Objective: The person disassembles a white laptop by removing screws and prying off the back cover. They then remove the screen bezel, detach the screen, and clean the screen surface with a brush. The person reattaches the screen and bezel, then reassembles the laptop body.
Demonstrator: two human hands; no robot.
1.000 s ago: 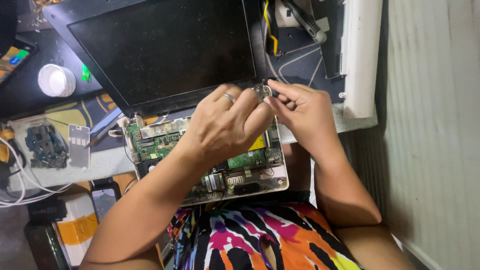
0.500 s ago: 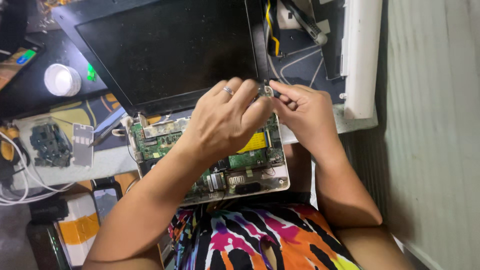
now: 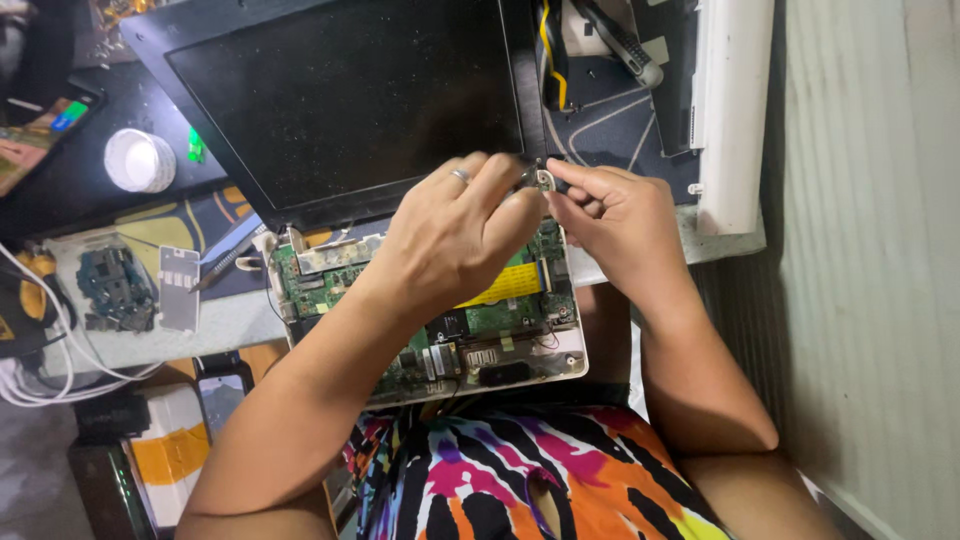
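I see 2 hands meeting over the far right corner of the opened small laptop with its green circuit board exposed (image 3: 470,320); its dark screen (image 3: 350,100) lies flat beyond. The small silver metal hinge piece (image 3: 544,181) sits between them, at the screen's near right corner. My right hand (image 3: 615,225) pinches it with fingertips drawn narrow; my left hand (image 3: 455,235) curls in from the left, fingertips touching or just beside the piece; I cannot tell whether it grips. The right hand is nearer. The piece's long axis is too small to judge.
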